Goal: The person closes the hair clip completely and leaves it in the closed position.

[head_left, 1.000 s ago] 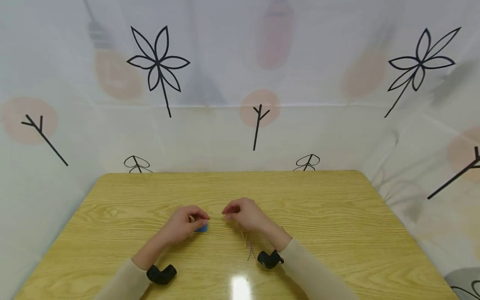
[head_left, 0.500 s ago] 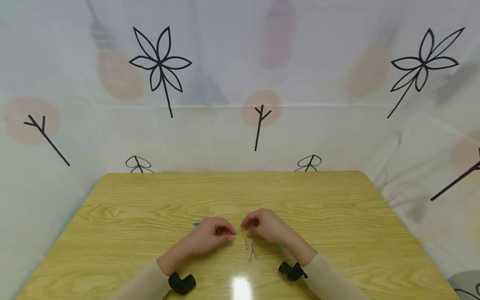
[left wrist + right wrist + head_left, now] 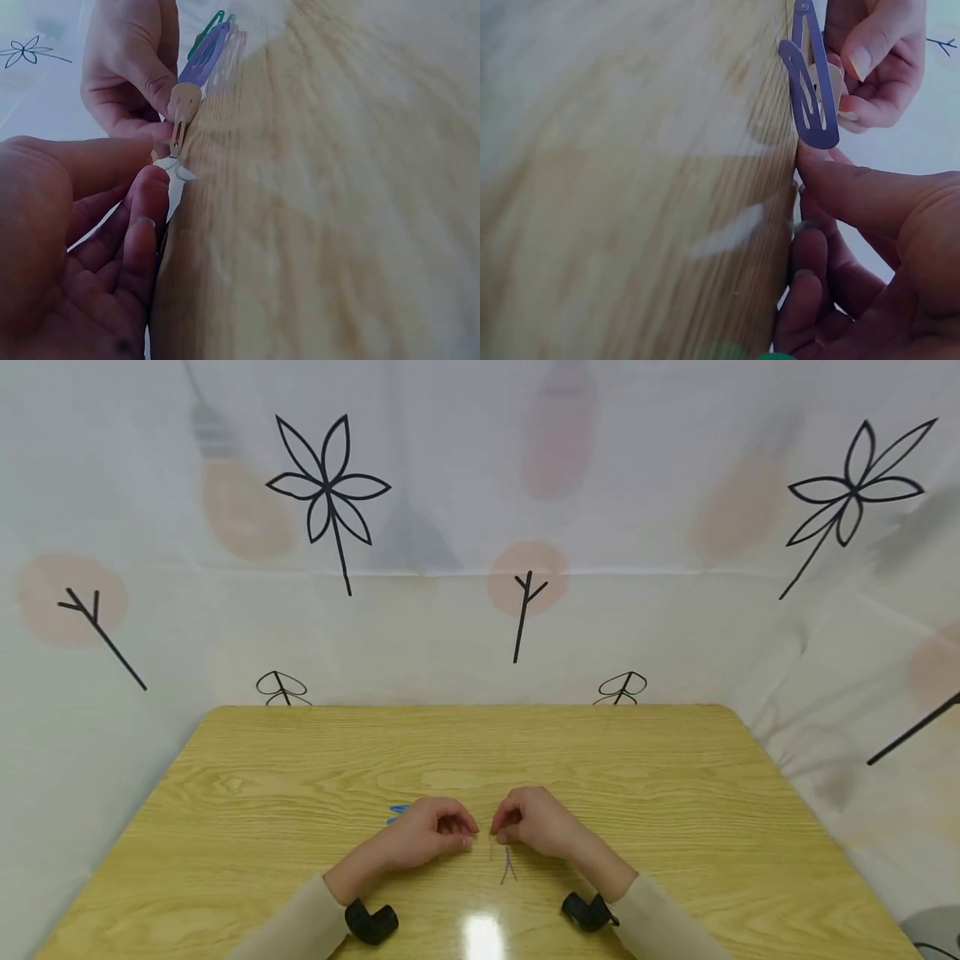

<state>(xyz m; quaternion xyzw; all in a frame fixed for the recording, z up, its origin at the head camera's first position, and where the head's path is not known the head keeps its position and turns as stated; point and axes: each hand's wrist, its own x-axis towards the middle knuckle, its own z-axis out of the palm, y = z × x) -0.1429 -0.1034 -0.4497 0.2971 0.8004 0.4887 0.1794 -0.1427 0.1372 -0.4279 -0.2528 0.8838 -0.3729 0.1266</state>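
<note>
My left hand (image 3: 435, 833) is above the middle of the wooden table, its thumb and fingers a little apart, nothing visible between them. My right hand (image 3: 538, 822) faces it, bent fingertips right at the upper end of a peach snap hair clip (image 3: 491, 847); I cannot tell whether they pinch it. In the left wrist view the peach clip (image 3: 184, 103) lies beside the right thumb. Close by, nearer my body, is a purple snap hair clip (image 3: 508, 865), its two parts spread in the right wrist view (image 3: 814, 97).
Blue hair clips (image 3: 397, 810) lie behind the left hand. A green clip (image 3: 206, 34) and a clear-looking clip (image 3: 231, 60) show beyond the purple one in the left wrist view. A patterned white cloth (image 3: 420, 635) stands behind the table (image 3: 637, 752).
My left hand has come away from the blue clips, moving right and toward my body. My right hand has moved right and nearer, to the peach clip.
</note>
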